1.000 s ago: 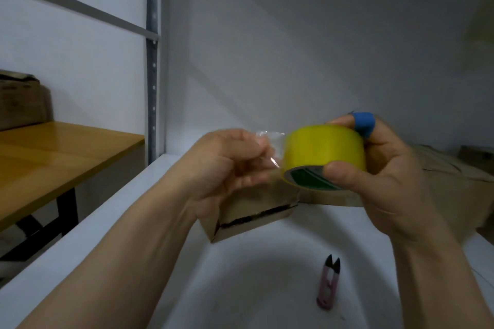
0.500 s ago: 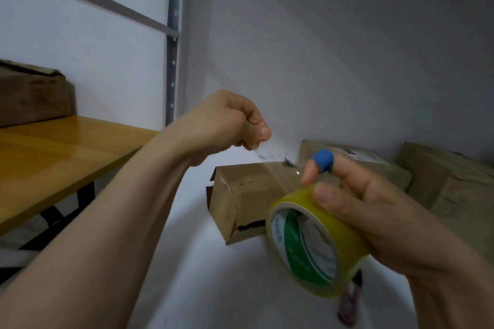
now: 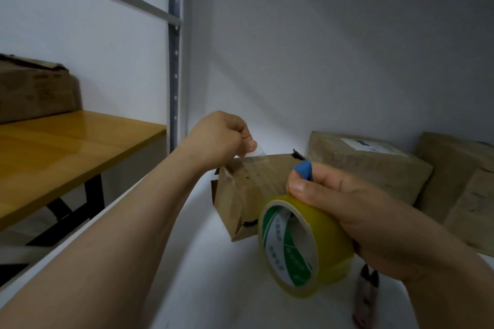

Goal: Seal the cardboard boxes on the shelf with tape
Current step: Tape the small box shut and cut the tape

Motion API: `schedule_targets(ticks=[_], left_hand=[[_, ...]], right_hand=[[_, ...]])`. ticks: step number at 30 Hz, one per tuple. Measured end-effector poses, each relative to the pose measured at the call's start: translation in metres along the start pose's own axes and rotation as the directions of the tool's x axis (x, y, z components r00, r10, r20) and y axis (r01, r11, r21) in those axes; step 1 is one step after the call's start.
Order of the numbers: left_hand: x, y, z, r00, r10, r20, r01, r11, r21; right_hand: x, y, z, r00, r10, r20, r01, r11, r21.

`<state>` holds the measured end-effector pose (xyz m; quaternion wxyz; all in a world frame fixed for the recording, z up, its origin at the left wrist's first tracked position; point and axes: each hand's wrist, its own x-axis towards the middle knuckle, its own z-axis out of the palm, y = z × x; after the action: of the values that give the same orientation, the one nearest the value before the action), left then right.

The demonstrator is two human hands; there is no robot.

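One head-worn wide-angle view, edges bowed. Faces forward and slightly down along both forearms into the white shelf [image 3: 200,275] bay, toward its back wall [image 3: 334,61]. Right hand [image 3: 374,222] with tape roll [image 3: 328,238] nearest the lens; left hand [image 3: 219,139], pinching the tape end [image 3: 256,154], farther in. Wooden table [image 3: 66,147] at left margin.

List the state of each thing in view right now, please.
left hand: pinches the tape strip by its free end
right hand: grips the tape roll
tape roll: partly unwound
tape strip: stretched from roll to left hand, across the small cardboard box
small cardboard box: on the shelf, front seam gaping
thread snips: lying on the shelf, unheld
labelled cardboard box: flaps closed, behind the small one
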<state>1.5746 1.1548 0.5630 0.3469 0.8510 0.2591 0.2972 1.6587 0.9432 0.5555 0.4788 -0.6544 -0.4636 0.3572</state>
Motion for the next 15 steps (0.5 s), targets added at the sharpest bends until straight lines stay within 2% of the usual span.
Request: schedule_targets(ticks=[15], left_hand=[[0.003, -0.016, 0.007, 0.999, 0.022, -0.048, -0.010, 0.975, 0.221]], right_hand=[[0.009, 0.011, 0.001, 0.998, 0.052, 0.023, -0.051, 0.998, -0.023]])
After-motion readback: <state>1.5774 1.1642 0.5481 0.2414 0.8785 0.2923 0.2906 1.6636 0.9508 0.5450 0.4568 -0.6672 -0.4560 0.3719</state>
